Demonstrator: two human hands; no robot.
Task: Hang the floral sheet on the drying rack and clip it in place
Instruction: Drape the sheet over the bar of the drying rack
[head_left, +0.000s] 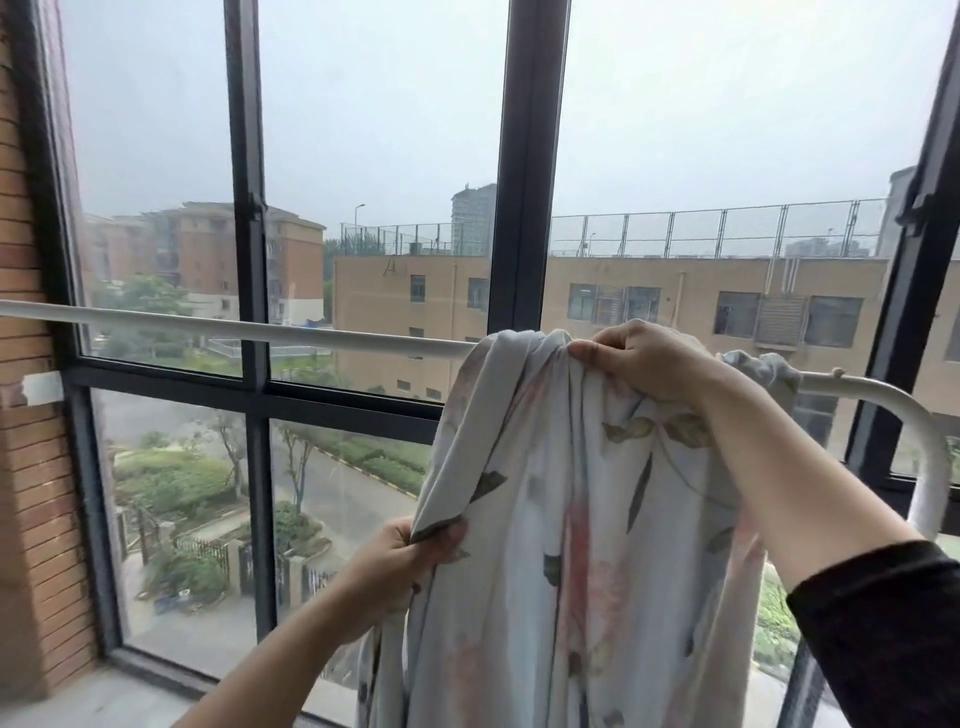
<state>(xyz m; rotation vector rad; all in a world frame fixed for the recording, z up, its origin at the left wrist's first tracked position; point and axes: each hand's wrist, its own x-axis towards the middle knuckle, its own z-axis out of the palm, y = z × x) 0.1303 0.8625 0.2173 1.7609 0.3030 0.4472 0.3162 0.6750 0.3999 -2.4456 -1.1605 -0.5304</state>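
Hanging step in hand; clipping not yet begun. Floral sheet (587, 493) slung over the top rail of the drying rack (260, 327), gathered into a thick bunch near the rail's right-hand bend, bulk hanging below the rail on the near side. Right hand (639, 358) at the rail, fingers curled, pinching the gathered fold on top. Left hand (410, 556) well below the rail, clenched round a lower edge of the cloth. Long bare stretch of rail left of the bunch.

Next, by judgement: draw the gathered cloth leftward along the rail, spread it flat, even out both sides, then fetch clips. Bunch likely to slide off the rail if released too soon.

No clips anywhere in view. Far side of the sheet, behind the rail, mostly hidden; only a small scrap showing past the right wrist. Sheet's lower end and rack's legs cut off below the rail, out of frame.
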